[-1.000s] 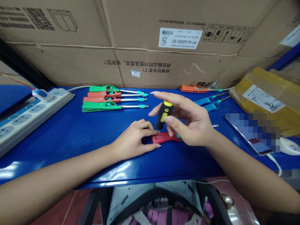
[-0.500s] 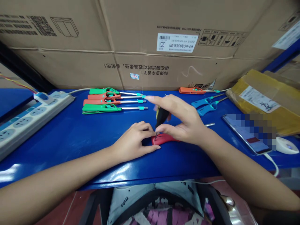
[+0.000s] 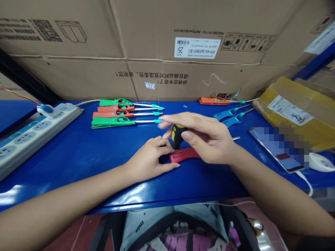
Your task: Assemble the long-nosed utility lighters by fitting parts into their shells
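Observation:
A red long-nosed lighter [image 3: 184, 153] lies flat on the blue table [image 3: 78, 150], its metal tube poking out to the right behind my wrist. My left hand [image 3: 150, 157] presses on the lighter's left end, fingers curled around it. My right hand [image 3: 206, 139] is closed on a small screwdriver [image 3: 177, 136] with a black and yellow handle. The screwdriver stands upright with its tip on the lighter's left end.
Several green and orange lighters [image 3: 115, 112] lie in a row at the back left; an orange lighter [image 3: 214, 101] and two blue ones [image 3: 230, 116] lie at the back right. A power strip [image 3: 31, 130] is at left, a phone [image 3: 277, 148] and yellow parcel [image 3: 300, 108] at right, cardboard boxes [image 3: 167, 48] behind.
My right hand's fingers have shifted around the screwdriver handle, which has dropped slightly. The left hand and the red lighter have stayed put.

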A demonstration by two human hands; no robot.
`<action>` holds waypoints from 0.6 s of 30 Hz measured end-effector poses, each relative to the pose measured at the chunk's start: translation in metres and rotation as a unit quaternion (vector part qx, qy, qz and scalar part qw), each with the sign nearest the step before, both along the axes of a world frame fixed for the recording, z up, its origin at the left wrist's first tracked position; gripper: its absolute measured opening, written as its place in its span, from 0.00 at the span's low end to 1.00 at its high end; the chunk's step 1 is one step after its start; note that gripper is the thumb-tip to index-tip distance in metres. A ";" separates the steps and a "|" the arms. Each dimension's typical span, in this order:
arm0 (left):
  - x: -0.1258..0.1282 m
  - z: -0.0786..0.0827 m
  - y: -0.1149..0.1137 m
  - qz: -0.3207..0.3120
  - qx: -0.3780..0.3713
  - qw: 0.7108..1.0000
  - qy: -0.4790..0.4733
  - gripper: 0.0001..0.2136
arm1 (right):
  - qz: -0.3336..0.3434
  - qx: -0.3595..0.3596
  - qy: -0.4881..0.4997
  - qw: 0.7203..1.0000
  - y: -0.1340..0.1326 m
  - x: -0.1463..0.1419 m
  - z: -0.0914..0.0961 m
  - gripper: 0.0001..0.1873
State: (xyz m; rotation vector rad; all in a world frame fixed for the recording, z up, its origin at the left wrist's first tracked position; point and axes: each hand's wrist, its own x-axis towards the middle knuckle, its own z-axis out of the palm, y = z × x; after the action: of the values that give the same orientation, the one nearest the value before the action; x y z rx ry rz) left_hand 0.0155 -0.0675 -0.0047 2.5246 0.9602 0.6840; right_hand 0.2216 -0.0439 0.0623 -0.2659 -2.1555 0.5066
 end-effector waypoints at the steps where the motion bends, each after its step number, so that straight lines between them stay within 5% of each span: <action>1: 0.000 0.000 0.000 0.003 -0.001 1.000 0.005 0.15 | -0.008 0.002 0.019 1.000 -0.001 -0.001 0.000 0.14; 5: 0.001 0.001 -0.001 0.004 -0.011 1.000 0.016 0.15 | -0.115 0.097 0.073 0.986 -0.004 -0.002 -0.002 0.15; 10: 0.001 0.002 -0.001 -0.002 -0.011 1.000 0.005 0.13 | -0.054 0.074 -0.015 0.996 -0.006 0.000 0.000 0.20; 15: 0.002 0.002 -0.001 0.008 -0.016 1.000 0.017 0.13 | -0.145 0.131 -0.023 0.980 -0.010 -0.001 -0.001 0.18; 18: 0.002 0.001 0.000 -0.005 -0.002 1.000 -0.008 0.12 | -0.087 0.092 -0.082 0.989 -0.013 -0.001 0.000 0.24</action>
State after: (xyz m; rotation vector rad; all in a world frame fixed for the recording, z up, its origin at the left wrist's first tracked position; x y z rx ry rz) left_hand 0.0173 -0.0676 -0.0042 2.5146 0.9417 0.6975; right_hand 0.2205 -0.0570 0.0621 -0.4006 -2.2953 0.1906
